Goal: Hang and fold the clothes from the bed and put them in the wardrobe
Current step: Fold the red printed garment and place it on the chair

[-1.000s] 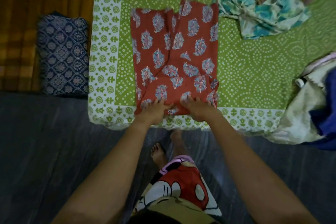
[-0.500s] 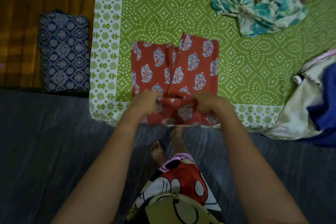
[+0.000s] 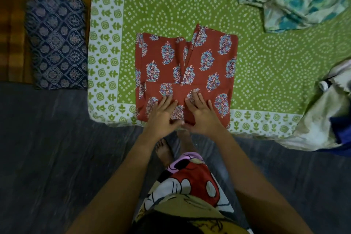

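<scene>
My left hand point(image 3: 163, 113) and right hand point(image 3: 202, 115) lie side by side, fingers straight and spread a little, palms pressing the near folded band of the red printed garment point(image 3: 190, 62). I am gripping nothing. The rest of the garment stretches straight ahead of my fingertips on the green bedsheet point(image 3: 171, 5), its centre seam running away from me out of the gap between my two hands. Neither hand is nearer; the cloth reaches somewhat further past my right hand's outer side than past my left's. I judge the next fold goes forward, away from me, along that seam.
</scene>
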Demonstrator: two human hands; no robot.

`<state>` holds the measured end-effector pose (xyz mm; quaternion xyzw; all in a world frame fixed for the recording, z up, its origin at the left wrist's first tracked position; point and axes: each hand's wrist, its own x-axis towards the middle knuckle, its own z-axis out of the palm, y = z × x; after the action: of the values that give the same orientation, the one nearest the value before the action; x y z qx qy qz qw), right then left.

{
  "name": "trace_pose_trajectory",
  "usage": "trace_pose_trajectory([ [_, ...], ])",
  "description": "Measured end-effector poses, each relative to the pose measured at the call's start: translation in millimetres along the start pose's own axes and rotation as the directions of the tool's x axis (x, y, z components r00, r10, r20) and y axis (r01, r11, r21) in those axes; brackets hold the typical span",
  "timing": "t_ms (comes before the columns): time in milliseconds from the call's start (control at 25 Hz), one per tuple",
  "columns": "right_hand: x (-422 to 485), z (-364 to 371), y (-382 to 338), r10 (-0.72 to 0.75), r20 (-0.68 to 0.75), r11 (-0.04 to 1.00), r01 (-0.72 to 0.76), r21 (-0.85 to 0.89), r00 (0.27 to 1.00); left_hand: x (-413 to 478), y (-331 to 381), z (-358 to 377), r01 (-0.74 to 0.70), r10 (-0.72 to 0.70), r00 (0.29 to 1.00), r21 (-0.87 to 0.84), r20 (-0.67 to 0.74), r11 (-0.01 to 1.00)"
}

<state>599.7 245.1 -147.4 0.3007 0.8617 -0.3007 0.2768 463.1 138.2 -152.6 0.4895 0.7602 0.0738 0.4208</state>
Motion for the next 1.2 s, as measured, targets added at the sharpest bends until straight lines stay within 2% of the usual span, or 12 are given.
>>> trace_pose_trajectory([
  [80,1.4,8.5,4.6,-0.005,0.012,0.989,0.006,-0.150,1.000,-0.3,-6.9,7.3,-0.027,0.007,0.991,0.143,0.136,0.989],
  [240,6.0,9.0,9.8,-0.013,-0.048,0.987,0.005,-0.163,0.999,10.9,1.5,2.5,0.001,-0.016,0.998,0.257,0.059,0.966],
  [360,10.9,-11.5,6.5,-0.018,-0.020,0.995,0.016,-0.097,1.000,16.2,18.8,-18.2,0.070,-0.071,0.997,0.192,-0.006,0.979],
  [600,48.4,-127.9,17.5,0.045,0.140,0.973,-0.075,0.219,0.989,68.7,44.1,-120.9,0.195,-0.192,0.975,-0.016,0.115,0.981],
  [640,58.6,-146.9,19.7,0.065,0.113,0.977,-0.086,0.194,0.991,83.1,49.1,-137.3,0.192,-0.190,0.979,-0.012,0.067,0.981],
  [720,81.3,-176.9,25.7,0.095,-0.113,0.994,-0.088,0.062,0.989,112.1,57.4,-162.6,0.149,-0.144,0.980,0.033,-0.138,0.988],
  [800,100.8,-189.8,34.4,0.114,-0.334,0.992,-0.122,-0.003,0.936,133.2,60.6,-171.6,0.080,-0.082,0.917,-0.022,-0.390,0.997],
  [920,118.6,-184.2,40.3,0.078,-0.305,0.987,-0.029,0.161,0.949,142.7,61.6,-150.7,0.076,-0.274,0.784,-0.352,-0.558,0.933],
  [1000,125.4,-165.9,44.2,0.000,-0.204,0.994,0.022,0.107,0.979,135.5,65.8,-117.6,0.119,-0.574,0.638,-0.671,-0.513,0.732],
  [1080,130.8,-154.8,46.0,-0.014,-0.185,0.999,0.020,0.032,0.983,126.2,72.3,-89.2,0.050,-0.882,0.426,-0.968,-0.202,0.246],
  [1160,138.2,-156.8,44.2,-0.005,-0.247,0.998,0.020,0.060,0.969,122.4,75.8,-61.5,-0.030,-0.919,0.324,-0.969,0.223,-0.245],
  [1200,142.3,-159.2,44.5,-0.013,-0.259,0.997,0.031,0.065,0.966,121.9,77.6,-49.4,-0.022,-0.872,0.345,-0.926,0.347,-0.377],
])
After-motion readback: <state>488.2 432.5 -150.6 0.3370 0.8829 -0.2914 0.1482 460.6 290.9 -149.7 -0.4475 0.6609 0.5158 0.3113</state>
